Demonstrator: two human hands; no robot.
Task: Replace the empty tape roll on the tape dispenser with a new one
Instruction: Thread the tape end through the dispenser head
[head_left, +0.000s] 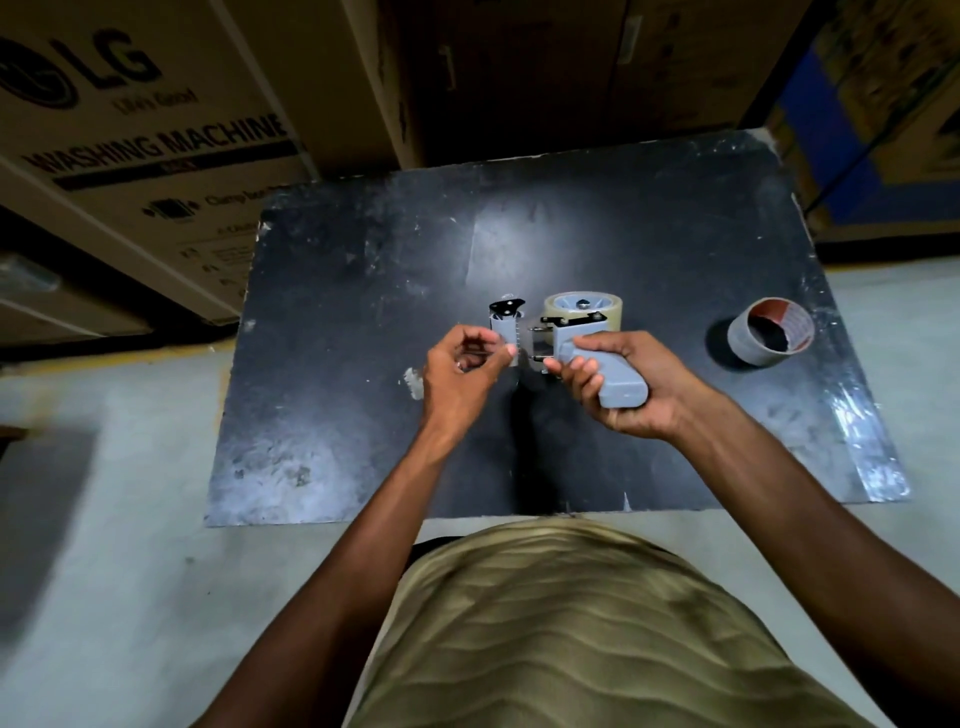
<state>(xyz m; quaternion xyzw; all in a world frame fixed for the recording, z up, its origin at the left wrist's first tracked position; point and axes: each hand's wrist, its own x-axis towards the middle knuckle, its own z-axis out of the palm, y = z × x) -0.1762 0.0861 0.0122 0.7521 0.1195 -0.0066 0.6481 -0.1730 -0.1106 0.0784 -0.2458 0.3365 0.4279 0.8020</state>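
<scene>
A grey tape dispenser (597, 358) is held above the dark board (363, 415). My right hand (628, 384) grips its handle. A roll of clear tape (582, 309) sits on the dispenser's wheel at the far side. My left hand (462, 374) pinches at the dispenser's front end (506, 327), by the grey roller and the black cutter flap; whether it holds the tape's end I cannot tell. An empty tape core (771, 332), grey with a red-and-white inner label, lies on the board to the right, apart from both hands.
The board lies on a pale floor. Large cardboard boxes (156, 156) stand along the far side, one printed with a washing-machine label. Blue and yellow cartons (857, 130) stand at the far right. My torso in an olive shirt fills the bottom.
</scene>
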